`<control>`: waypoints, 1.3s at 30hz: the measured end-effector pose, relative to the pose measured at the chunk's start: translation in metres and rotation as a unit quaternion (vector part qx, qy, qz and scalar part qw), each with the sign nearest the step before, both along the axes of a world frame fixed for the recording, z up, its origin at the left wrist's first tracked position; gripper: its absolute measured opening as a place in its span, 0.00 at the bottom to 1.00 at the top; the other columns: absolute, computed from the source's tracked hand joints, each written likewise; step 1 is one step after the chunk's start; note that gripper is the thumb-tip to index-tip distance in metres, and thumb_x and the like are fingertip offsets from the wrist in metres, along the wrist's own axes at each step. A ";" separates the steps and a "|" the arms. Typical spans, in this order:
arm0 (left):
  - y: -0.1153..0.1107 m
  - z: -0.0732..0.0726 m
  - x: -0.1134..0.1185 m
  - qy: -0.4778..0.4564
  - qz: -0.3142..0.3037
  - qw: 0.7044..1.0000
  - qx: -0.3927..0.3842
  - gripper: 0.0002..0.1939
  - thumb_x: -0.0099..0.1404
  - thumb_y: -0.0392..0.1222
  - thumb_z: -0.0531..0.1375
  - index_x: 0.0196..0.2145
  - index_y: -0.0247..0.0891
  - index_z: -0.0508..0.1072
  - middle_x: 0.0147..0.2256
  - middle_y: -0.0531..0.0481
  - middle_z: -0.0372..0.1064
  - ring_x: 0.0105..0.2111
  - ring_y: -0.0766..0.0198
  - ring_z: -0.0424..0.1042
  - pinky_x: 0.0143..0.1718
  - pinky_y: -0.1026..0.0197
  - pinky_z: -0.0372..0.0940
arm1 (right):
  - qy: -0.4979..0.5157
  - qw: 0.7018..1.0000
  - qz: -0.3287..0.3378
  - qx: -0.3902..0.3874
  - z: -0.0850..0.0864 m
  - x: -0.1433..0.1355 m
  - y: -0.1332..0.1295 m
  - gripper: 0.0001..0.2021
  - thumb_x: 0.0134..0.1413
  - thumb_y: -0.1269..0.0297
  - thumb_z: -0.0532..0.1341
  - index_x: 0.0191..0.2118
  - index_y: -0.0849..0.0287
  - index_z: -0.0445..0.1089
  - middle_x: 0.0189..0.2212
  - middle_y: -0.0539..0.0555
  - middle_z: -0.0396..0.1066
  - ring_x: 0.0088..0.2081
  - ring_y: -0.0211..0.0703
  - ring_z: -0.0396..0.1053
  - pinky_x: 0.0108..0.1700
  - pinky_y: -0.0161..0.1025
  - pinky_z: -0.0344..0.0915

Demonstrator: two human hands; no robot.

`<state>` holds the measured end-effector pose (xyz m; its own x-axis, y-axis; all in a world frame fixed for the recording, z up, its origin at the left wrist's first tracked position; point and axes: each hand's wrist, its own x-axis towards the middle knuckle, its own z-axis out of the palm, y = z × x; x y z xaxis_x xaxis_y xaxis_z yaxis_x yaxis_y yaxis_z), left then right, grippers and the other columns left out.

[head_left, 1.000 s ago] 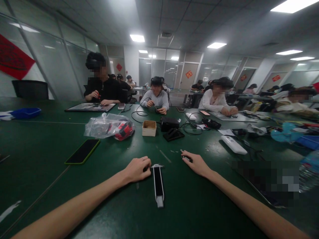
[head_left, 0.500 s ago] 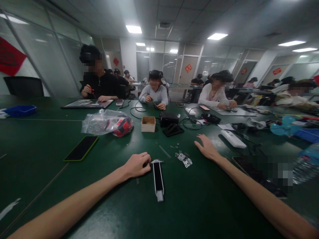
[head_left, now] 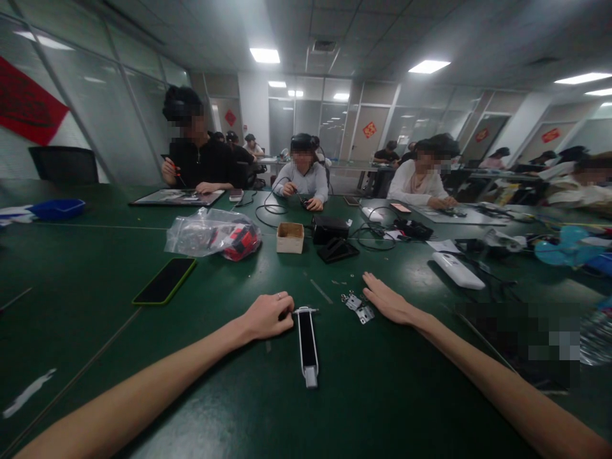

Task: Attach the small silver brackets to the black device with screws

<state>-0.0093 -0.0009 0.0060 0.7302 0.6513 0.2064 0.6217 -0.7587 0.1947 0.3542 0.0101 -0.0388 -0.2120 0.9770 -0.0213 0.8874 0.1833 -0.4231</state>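
1 curled left hand [head_left: 270,317], grip pinching crossbar [head_left: 306,310] | 1 flat right hand [head_left: 389,301], grip released

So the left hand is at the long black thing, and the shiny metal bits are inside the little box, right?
No, the shiny metal bits lie on the green table beside the right hand, not inside the little box; the head view shows that.

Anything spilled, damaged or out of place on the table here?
Nothing looks clearly spilled or broken. Two untidy spots: the small metal plates lie in a loose, uneven heap beside the right hand, and a ragged white strip lies at the near left, resembling stray litter.
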 end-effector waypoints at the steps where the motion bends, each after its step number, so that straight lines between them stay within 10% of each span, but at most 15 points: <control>1: 0.000 0.000 0.000 0.000 -0.001 1.000 0.000 0.04 0.58 0.36 0.53 0.32 0.37 0.67 0.30 0.52 0.65 0.26 0.66 0.65 0.28 0.65 0.57 | 0.033 0.999 0.025 -0.007 0.002 -0.006 -0.009 0.34 0.60 0.43 0.39 0.66 0.58 0.39 0.66 0.50 0.35 0.65 0.47 0.36 0.65 0.47 0.37; 5: 0.000 0.000 0.000 0.002 -0.002 1.000 0.000 0.04 0.58 0.37 0.53 0.32 0.37 0.67 0.30 0.52 0.65 0.27 0.66 0.65 0.28 0.65 0.57 | 0.099 0.992 0.080 0.006 0.008 -0.011 -0.017 0.28 0.63 0.48 0.35 0.66 0.50 0.37 0.65 0.44 0.39 0.64 0.44 0.42 0.64 0.47 0.42; 10: 0.000 0.000 -0.001 -0.004 -0.006 1.000 0.005 0.04 0.58 0.36 0.53 0.32 0.37 0.67 0.29 0.52 0.65 0.26 0.66 0.65 0.27 0.66 0.56 | -0.021 0.991 -0.122 0.051 0.008 0.028 0.047 0.32 0.62 0.47 0.37 0.65 0.63 0.43 0.65 0.56 0.42 0.65 0.47 0.37 0.65 0.46 0.37; 15: 0.000 -0.001 -0.001 -0.005 -0.007 1.000 0.010 0.04 0.58 0.36 0.53 0.32 0.37 0.67 0.30 0.52 0.65 0.26 0.66 0.64 0.27 0.66 0.56 | -0.057 0.981 -0.181 0.031 0.007 0.051 0.091 0.34 0.62 0.47 0.40 0.63 0.72 0.46 0.64 0.67 0.42 0.65 0.57 0.37 0.63 0.55 0.36; 26: 0.000 -0.002 -0.002 0.007 -0.007 1.000 0.012 0.04 0.59 0.36 0.53 0.32 0.37 0.67 0.30 0.52 0.65 0.26 0.66 0.65 0.27 0.65 0.56 | -0.012 0.999 0.034 0.008 0.019 -0.009 0.048 0.25 0.62 0.53 0.44 0.63 0.48 0.49 0.62 0.46 0.50 0.62 0.44 0.49 0.63 0.44 0.46; 39: -0.001 0.003 0.000 0.017 -0.005 1.000 -0.001 0.04 0.58 0.36 0.53 0.31 0.37 0.67 0.30 0.52 0.65 0.26 0.66 0.64 0.29 0.66 0.58 | -0.106 0.984 0.144 0.021 0.058 -0.023 0.029 0.16 0.55 0.69 0.51 0.46 0.57 0.72 0.43 0.54 0.73 0.44 0.43 0.70 0.47 0.35 0.63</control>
